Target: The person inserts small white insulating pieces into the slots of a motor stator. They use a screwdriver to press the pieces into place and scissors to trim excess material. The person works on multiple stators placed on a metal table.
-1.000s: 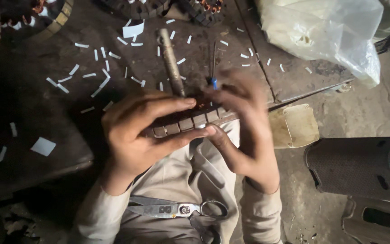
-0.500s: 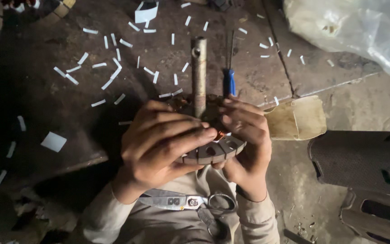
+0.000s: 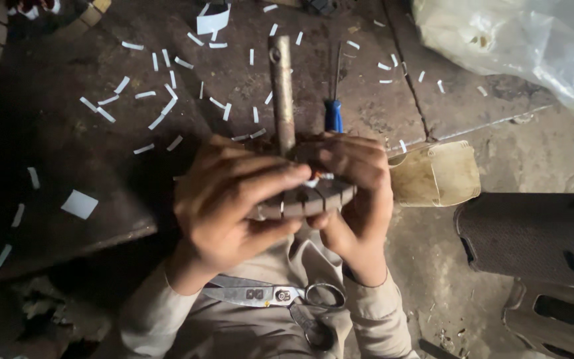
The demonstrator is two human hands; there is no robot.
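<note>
Both hands grip a round metal motor core (image 3: 303, 199) with a slotted rim, and its steel shaft (image 3: 282, 93) sticks out away from me over the bench. My left hand (image 3: 234, 199) wraps over the core's left side and top. My right hand (image 3: 353, 193) holds its right side, fingers curled over the rim. A blue-handled screwdriver (image 3: 333, 113) lies on the bench just beyond my right hand. A pair of scissors (image 3: 280, 296) rests on my lap below my wrists.
Several small white paper strips (image 3: 161, 106) lie scattered across the dark workbench (image 3: 68, 153), plus a white square piece (image 3: 79, 204). A clear plastic bag (image 3: 519, 40) sits top right, a tan curled sheet (image 3: 436, 174) at the bench edge, a grey housing (image 3: 539, 239) lower right.
The view has shifted so the bench and shaft sit lower in frame. The core has turned in my hands, and my left fingers have slid further across its rim.
</note>
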